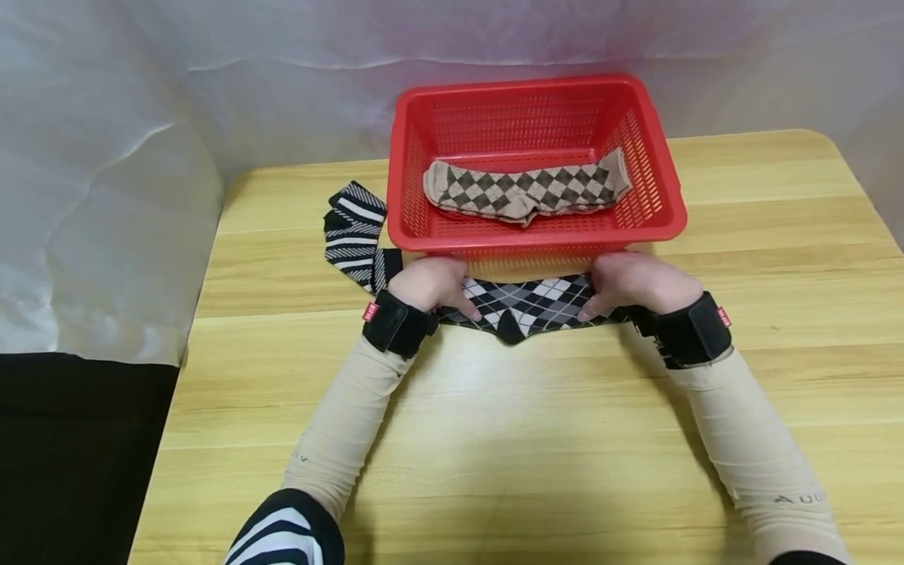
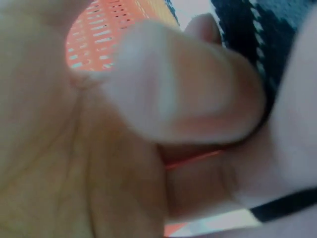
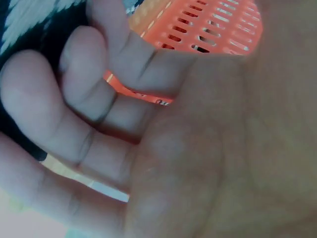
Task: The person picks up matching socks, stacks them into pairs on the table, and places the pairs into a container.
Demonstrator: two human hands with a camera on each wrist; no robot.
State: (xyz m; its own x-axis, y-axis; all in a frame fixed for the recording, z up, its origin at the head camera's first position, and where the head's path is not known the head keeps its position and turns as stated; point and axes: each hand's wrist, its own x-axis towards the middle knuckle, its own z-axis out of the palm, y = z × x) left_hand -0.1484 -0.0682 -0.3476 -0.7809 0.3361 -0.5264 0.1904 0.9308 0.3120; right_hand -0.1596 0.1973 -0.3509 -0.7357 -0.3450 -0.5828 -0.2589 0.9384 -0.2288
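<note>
A black, grey and white argyle sock (image 1: 533, 302) lies stretched sideways on the table, just in front of the red basket (image 1: 537, 243). At its left part my left hand (image 1: 432, 284) pinches it, thumb on the near side; the other fingers are mostly hidden in the head view. Toward the other end my right hand (image 1: 639, 281) grips the same sock, its fingers (image 3: 84, 74) curled against the dark knit in the right wrist view. A thumb (image 2: 188, 84) fills much of the left wrist view, close to the dark fabric.
Inside the basket lie beige-and-brown argyle socks (image 1: 530, 188). Black-and-white striped socks (image 1: 353, 235) lie bent on the table left of the basket, close behind my left hand. A pale cloth (image 1: 282, 94) hangs behind the wooden table (image 1: 537, 439).
</note>
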